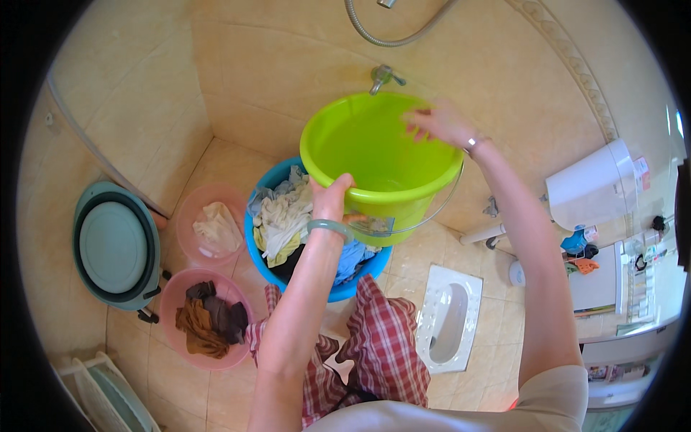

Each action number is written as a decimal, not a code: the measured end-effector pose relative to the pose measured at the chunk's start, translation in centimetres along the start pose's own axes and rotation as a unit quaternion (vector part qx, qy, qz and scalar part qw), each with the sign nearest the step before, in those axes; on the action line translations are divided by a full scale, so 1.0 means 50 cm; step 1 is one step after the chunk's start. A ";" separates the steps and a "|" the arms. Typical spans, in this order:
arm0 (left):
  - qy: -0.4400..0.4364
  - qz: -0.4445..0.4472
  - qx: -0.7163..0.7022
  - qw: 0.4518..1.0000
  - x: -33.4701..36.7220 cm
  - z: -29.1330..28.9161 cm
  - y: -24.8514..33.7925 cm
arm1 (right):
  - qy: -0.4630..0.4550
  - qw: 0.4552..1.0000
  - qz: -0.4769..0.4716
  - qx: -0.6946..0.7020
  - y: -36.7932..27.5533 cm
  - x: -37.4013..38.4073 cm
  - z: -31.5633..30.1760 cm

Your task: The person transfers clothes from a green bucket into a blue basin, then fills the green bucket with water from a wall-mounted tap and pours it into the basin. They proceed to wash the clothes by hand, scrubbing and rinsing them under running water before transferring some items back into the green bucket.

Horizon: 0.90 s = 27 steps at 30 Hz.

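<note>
Beige-tiled bathroom floor (216, 381), checked trousers (381, 345) nearest. Left hand (332, 198) clenched on near rim of lime-green bucket (374, 155), held tilted above blue tub (345, 284) full of laundry, by the floor's far wall edge. Right hand (440, 122) fingers spread, touching bucket's far rim, not clearly gripping. Two pink basins (205, 317) with clothes toward left edge. Tap (381, 75) on wall beyond.

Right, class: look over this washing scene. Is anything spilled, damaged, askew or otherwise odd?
Only one thing stands out: the green bucket is tilted, held by the left hand and right hand above the blue tub of mixed laundry. The two pink basins sit upright. No spill or damage shows.
</note>
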State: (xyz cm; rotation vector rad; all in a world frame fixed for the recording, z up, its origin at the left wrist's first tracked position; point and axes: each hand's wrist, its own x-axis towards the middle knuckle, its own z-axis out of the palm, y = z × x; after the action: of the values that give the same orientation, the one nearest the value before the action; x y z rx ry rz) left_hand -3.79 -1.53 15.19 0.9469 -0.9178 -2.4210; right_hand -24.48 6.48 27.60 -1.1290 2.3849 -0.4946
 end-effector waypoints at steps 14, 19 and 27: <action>0.014 0.041 0.014 0.999 -0.010 0.003 0.000 | 0.176 0.973 -0.055 -0.138 0.079 0.224 -0.028; 0.020 0.043 0.011 0.999 -0.008 0.001 -0.003 | 0.185 0.977 -0.019 -0.106 0.074 0.215 -0.032; 0.026 0.030 0.006 0.999 -0.010 0.001 -0.003 | 0.184 0.978 -0.008 -0.101 0.072 0.202 -0.034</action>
State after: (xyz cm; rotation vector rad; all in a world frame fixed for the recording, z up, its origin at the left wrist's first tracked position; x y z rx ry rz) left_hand -3.51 -1.11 15.33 0.9680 -0.9300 -2.3315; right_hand -33.33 0.84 24.75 -1.2326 2.8015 -0.5117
